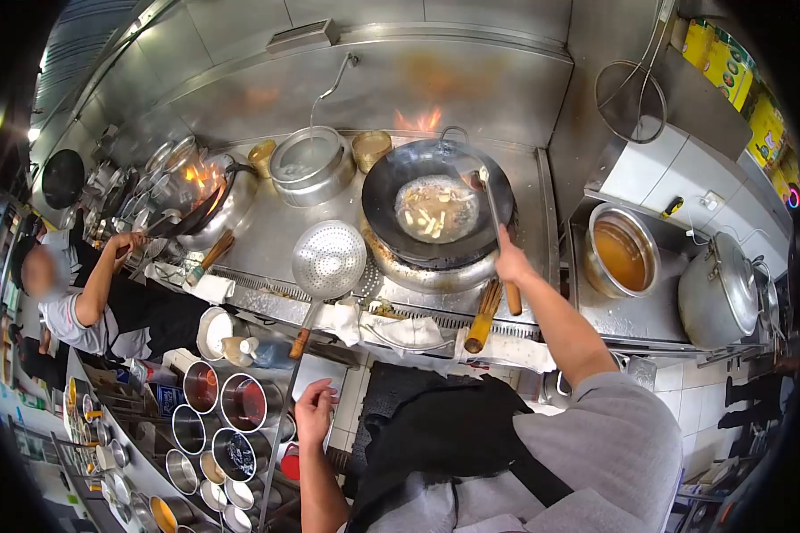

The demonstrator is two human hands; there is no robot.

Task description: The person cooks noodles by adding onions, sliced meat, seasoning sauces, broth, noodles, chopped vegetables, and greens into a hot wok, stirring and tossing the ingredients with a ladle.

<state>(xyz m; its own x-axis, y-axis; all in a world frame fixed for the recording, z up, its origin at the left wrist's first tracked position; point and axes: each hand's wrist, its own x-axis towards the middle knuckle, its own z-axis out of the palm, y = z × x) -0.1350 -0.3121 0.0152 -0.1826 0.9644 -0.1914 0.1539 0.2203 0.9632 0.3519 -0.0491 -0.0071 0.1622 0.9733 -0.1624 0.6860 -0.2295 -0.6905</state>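
Grey-sleeved, a co-worker [89, 306], far left of both hands, grips a dark pan [206, 215] with orange flames [204, 180] at it. Nearer the left hand stand many sauce pots [244, 401]; two of the larger ones hold red sauce, and by them is a blue label [169, 400], too small to read. The left hand [316, 410] is empty, its fingers loosely curled, in open air short of the counter [271, 233], with tiled floor and a black mat [378, 400] to its right. Beyond it, two golden tins [372, 151] flank one lidded pot [311, 166], and one holed strainer [329, 259] lies with its wooden handle out over the front edge. Between that strainer and the right hand sits the wok [400, 226], pale pieces [431, 222] in bubbling liquid at its bottom. The right hand [511, 260] is closed round the long handle of the ladle [482, 178], whose head is inside the wok near its right side. One bamboo brush [484, 318] lies just below that hand, at the counter's edge. Right of it come one pot of brown liquid [622, 253], one tall lidded pot [718, 291] and, higher up, yellow packets [729, 67] with print I cannot read
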